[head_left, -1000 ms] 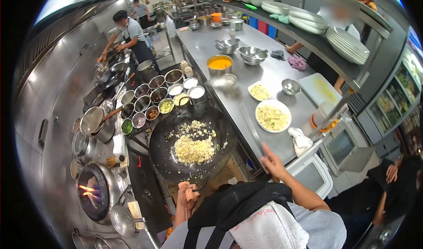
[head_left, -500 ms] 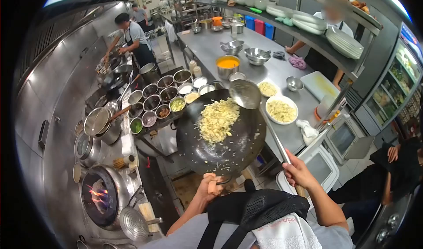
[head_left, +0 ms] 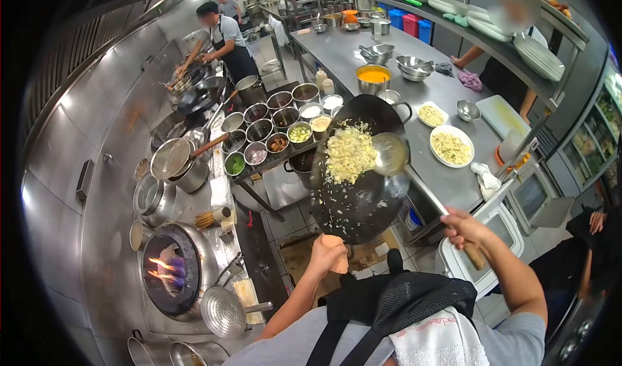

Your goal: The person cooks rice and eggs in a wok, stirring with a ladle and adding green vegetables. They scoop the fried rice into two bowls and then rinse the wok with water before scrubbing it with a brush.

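Observation:
My left hand (head_left: 324, 257) is closed round the near side of a black wok (head_left: 356, 214), with a folded orange cloth (head_left: 337, 252) between palm and handle. The wok is held in the air and tilted. Fried rice (head_left: 350, 153) with egg bits lies heaped in it, and loose grains stick to its lower wall. My right hand (head_left: 463, 230) grips a long-handled steel ladle (head_left: 391, 155) with a wooden end. The ladle's bowl is inside the wok, touching the rice's right edge. A white bowl of fried rice (head_left: 452, 147) and a smaller dish of rice (head_left: 430, 114) stand beyond, on the steel table.
At lower left a burner (head_left: 172, 269) flames beside a perforated skimmer (head_left: 223, 311). Several ingredient pots (head_left: 259, 130) stand left of the wok. A pot of orange liquid (head_left: 374, 78) is on the table (head_left: 324, 52). A co-worker (head_left: 227, 39) stands at the far stove; others are nearby.
The ladle's bowl has come down from the wok's far rim to the rice's right side. The wok has tilted more steeply. The whole view has shifted, with the surroundings appearing farther right.

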Demonstrator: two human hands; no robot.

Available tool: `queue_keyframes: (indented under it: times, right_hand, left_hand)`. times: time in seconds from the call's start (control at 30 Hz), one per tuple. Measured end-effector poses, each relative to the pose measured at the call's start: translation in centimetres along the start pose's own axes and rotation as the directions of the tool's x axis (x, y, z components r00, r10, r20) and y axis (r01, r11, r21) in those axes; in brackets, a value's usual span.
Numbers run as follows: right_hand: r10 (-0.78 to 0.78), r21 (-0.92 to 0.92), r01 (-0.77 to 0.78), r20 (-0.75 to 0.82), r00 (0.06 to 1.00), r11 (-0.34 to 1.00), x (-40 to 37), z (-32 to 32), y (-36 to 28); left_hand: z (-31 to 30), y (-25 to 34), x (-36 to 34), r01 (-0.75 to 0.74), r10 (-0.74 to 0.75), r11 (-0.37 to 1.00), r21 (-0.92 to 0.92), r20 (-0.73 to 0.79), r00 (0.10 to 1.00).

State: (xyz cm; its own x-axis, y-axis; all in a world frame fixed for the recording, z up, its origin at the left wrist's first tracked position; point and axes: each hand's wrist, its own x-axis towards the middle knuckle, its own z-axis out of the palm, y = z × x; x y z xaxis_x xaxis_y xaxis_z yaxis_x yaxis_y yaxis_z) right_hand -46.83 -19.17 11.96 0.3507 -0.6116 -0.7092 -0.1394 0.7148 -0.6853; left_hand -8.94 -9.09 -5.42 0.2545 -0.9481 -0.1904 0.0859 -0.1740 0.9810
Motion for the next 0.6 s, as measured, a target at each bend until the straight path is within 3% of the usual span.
queue_keyframes:
  times: [0.07,0.13,0.2,0.27,0.33,0.4,0.57,0.6]
  right_hand:
    - [0.032,0.157,-0.07,0.233,0.972,0.985,1.3,1.1,1.2]
    - [0.071,0.283,-0.182,0.361,0.93,0.942,3.3,1.2,2.5]
    - [0.124,0.336,-0.27,0.398,0.909,0.902,6.2,-0.3,4.5]
    - [0.177,0.455,-0.456,0.533,0.827,0.765,7.6,-1.7,5.8]
    - [0.18,0.443,-0.466,0.548,0.817,0.766,7.8,-3.2,6.8]
    - [0.18,0.502,-0.546,0.604,0.776,0.67,7.5,-4.8,7.1]
    - [0.027,0.587,-0.59,0.695,0.718,0.554,6.9,-10.1,7.4]
    - [0.0,0.651,-0.517,0.622,0.783,0.556,6.5,-10.9,7.1]
  left_hand:
    - [0.0,0.4,0.2,0.075,-0.075,0.995,-0.061,-0.01,0.997]
    - [0.0,0.2,-0.4,0.157,-0.16,0.981,-0.111,-0.015,0.987]
    - [0.6,-0.6,-1.1,0.451,-0.431,0.839,-0.304,0.137,0.892]
    - [1.5,-2.1,-1.5,0.5,-0.484,0.773,-0.39,0.148,0.863]
    - [2.3,-4.1,-1.7,0.569,-0.563,0.626,-0.533,0.196,0.803]
    - [2.6,-5.6,-1.1,0.564,-0.51,0.604,-0.564,0.271,0.817]
    - [6.4,-2.7,0.7,0.497,-0.459,0.666,-0.557,0.22,0.861]
    - [6.8,-2.5,1.4,0.486,-0.437,0.674,-0.557,0.23,0.87]
